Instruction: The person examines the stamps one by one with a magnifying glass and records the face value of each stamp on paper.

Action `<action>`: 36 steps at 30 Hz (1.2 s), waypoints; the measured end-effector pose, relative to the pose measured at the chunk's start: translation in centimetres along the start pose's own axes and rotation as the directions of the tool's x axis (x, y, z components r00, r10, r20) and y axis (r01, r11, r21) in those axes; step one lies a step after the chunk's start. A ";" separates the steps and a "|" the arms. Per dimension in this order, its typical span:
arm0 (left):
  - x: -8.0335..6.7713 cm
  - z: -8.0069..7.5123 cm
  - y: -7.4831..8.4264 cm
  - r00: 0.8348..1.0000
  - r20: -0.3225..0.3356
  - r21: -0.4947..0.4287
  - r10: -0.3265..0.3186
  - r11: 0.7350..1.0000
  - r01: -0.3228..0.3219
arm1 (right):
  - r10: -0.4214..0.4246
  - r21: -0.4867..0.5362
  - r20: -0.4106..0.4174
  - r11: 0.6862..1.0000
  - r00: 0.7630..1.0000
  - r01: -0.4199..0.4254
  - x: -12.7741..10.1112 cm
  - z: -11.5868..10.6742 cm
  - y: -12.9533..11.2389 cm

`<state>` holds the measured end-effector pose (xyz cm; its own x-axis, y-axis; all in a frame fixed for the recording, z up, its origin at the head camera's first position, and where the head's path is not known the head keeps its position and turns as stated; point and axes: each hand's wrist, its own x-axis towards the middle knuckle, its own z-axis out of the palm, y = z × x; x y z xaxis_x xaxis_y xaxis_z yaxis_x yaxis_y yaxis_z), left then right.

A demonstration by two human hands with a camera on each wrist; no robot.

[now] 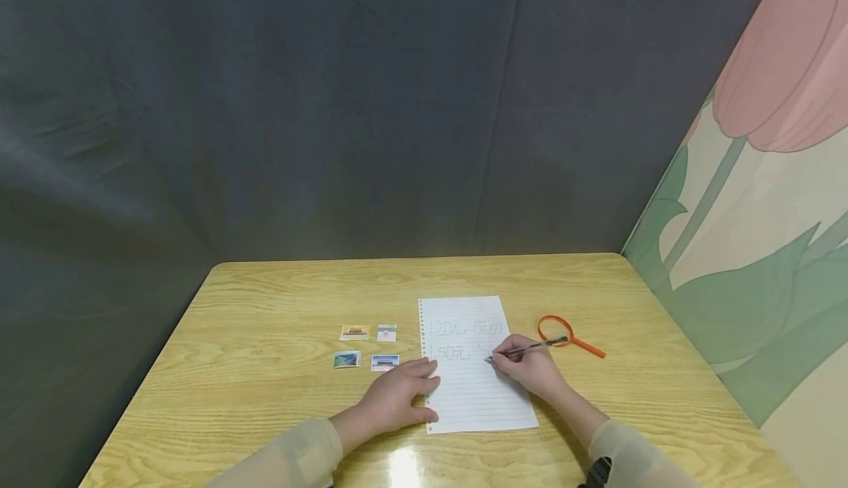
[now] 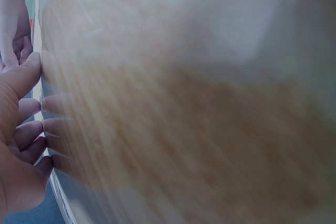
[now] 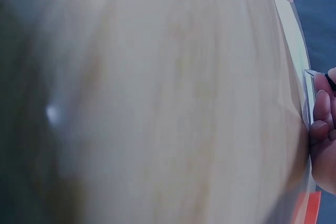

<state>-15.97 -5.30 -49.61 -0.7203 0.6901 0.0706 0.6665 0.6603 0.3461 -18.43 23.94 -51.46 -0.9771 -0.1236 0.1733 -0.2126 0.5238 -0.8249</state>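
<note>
Your left hand (image 1: 396,398) lies flat, fingers relaxed, pressing the left edge of the lined sheet (image 1: 472,392) on the wooden table (image 1: 252,370). Your right hand (image 1: 533,366) pinches a pen (image 1: 526,349), its tip touching the sheet beside the second line of handwriting. Just left of the sheet, beyond your left hand, four small stamps (image 1: 368,346) lie in two rows. To the right of the sheet, near the pen's far end, rests an orange magnifying glass (image 1: 568,333).
</note>
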 end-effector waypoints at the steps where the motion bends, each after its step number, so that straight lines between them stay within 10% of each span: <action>1: 0.0 0.0 0.0 1.000 0.001 -0.001 -0.001 1.000 0.001 | -0.004 0.001 0.002 1.000 1.000 0.004 0.0 0.1 -0.1; 36: 0.0 0.0 -0.3 1.000 0.007 -0.001 0.015 1.000 -0.015 | 0.030 -0.089 -0.131 0.995 0.991 -0.042 2.1 0.4 0.4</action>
<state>-16.14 -5.45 -49.74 -0.7086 0.7022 0.0698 0.6774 0.6492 0.3461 -20.59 23.50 -51.64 -0.9760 0.0038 0.2179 -0.1719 0.6011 -0.7805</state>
